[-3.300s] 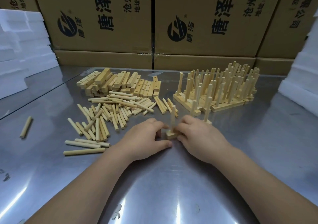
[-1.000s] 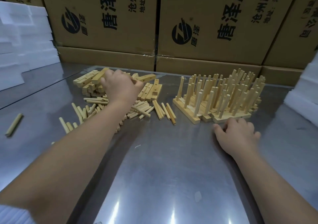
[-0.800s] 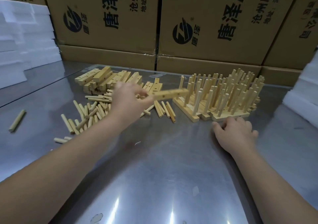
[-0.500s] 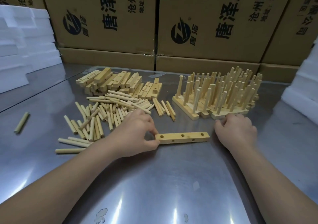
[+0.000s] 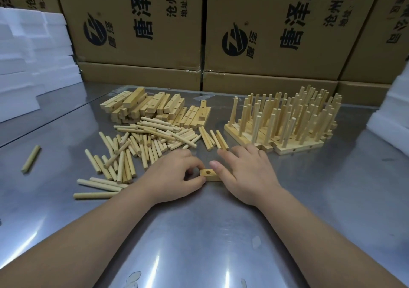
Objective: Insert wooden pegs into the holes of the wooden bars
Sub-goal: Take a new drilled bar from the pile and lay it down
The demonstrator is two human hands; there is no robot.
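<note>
Where the two hands meet, a drilled wooden bar (image 5: 209,175) is held flat on the metal surface (image 5: 199,232). Its left end, one hole showing, is pinched by the left hand (image 5: 174,173); the rest is covered by the right hand (image 5: 249,174), fingers laid straight. Loose pegs (image 5: 143,146) are scattered just beyond the left hand; pegged bars (image 5: 285,121) are stood beyond the right.

The left box (image 5: 137,50) carries a round black logo with small 唐泽, then large 唐泽 and a cut-off A, beside smaller lines 沧州唐… and 地址:河…, all cropped at the top. The middle box (image 5: 274,61) repeats this print. The right box's (image 5: 376,50) characters cannot be read.
</note>
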